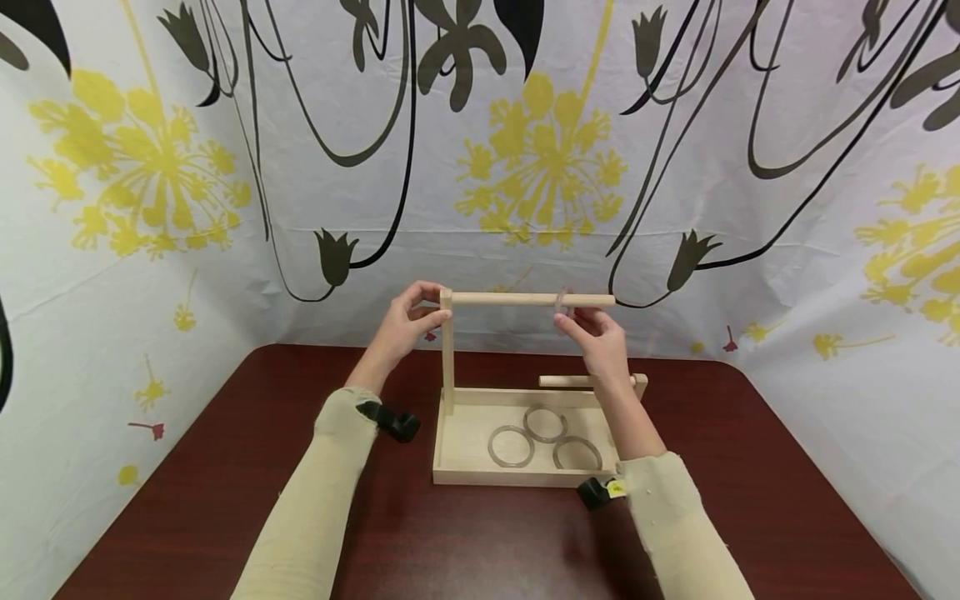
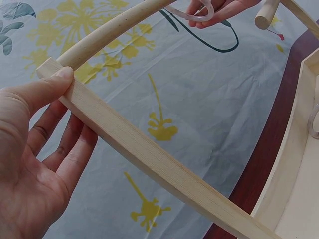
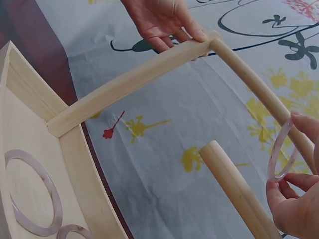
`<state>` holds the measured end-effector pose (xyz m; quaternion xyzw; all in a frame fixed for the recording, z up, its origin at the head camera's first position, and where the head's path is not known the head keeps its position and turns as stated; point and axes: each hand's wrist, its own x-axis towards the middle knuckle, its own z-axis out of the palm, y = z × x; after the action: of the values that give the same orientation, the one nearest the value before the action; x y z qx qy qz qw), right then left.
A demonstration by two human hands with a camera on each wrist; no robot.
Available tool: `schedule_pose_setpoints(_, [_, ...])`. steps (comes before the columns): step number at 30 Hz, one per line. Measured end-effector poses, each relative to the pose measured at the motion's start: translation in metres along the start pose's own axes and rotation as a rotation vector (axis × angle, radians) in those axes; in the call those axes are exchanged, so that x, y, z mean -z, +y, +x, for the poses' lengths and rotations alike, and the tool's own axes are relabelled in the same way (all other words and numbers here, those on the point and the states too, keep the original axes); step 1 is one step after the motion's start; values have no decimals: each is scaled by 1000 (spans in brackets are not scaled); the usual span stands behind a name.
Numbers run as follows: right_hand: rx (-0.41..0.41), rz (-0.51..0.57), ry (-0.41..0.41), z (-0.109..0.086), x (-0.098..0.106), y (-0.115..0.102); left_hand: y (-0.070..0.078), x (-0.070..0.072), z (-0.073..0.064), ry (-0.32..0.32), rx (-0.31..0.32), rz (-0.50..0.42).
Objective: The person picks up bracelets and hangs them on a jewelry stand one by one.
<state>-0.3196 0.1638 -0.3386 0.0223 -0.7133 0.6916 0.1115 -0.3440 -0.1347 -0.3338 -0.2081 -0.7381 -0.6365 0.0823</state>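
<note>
My left hand (image 1: 406,322) pinches the top of the wooden post (image 2: 149,149) between thumb and fingers, where the upper wooden rod (image 1: 510,298) joins it. With thumb and fingertips, my right hand (image 1: 601,340) holds a translucent bangle (image 3: 279,154) that is around the upper rod, toward its free right end. Below, three more bangles (image 1: 511,447) lie in the shallow wooden tray (image 1: 510,478) that forms the stand's base. A shorter, lower rod (image 1: 564,382) sticks out leftward from a post on the right, partly hidden behind my right forearm.
The stand rests on a dark red-brown table (image 1: 375,533). Behind it hangs a patterned white cloth (image 1: 480,208) with yellow and dark plant prints. Each wrist carries a small black camera (image 1: 401,427).
</note>
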Motion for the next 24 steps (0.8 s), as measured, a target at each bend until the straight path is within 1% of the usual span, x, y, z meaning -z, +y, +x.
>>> schedule_pose_setpoints(5, [1,6,-15,0,-3,0,1,-1,0,0,10,-5])
schedule_pose_setpoints(11, [9,-8,-33,-1,-5,0,-1,0,1,0,7,5])
schedule_pose_setpoints(18, [17,-26,-62,-1,-5,1,-1,0,0,3,2,-6])
schedule_pose_setpoints(24, [33,-9,-93,-1,-3,4,-1,-1,0,1,4,-6])
